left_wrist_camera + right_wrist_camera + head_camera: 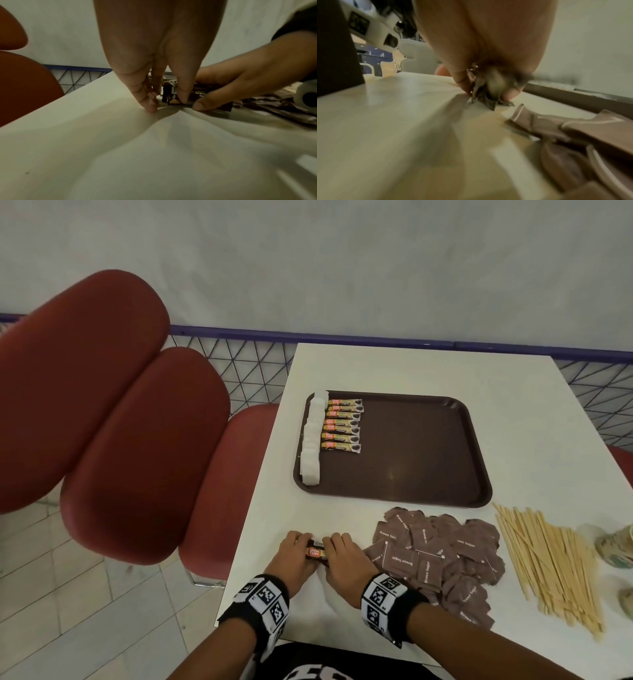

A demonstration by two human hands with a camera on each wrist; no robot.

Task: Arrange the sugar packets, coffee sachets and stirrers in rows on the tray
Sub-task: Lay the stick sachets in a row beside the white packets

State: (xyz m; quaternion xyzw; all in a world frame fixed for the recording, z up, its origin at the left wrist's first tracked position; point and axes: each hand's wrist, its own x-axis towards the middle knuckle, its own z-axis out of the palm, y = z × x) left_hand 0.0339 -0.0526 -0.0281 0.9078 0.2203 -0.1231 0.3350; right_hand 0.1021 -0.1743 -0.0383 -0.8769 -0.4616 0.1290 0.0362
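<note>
Both hands meet at the table's near left edge around a small bunch of coffee sachets (317, 552). My left hand (295, 556) pinches its left end and my right hand (342, 559) grips its right end; the sachets (173, 100) show between the fingers, their crumpled ends (485, 100) sticking out below my right fingers. The dark brown tray (411, 453) lies further back. Along its left rim runs a row of white sugar packets (312, 441), with a row of coffee sachets (342, 425) beside it. Brown sugar packets (438, 556) and wooden stirrers (551, 566) lie loose on the table.
The white table (534, 412) ends close to my left hand. Red padded seats (113, 419) stand to the left, and a blue wire fence (260, 364) runs behind. Paper cups (616, 546) sit at the right edge beyond the stirrers.
</note>
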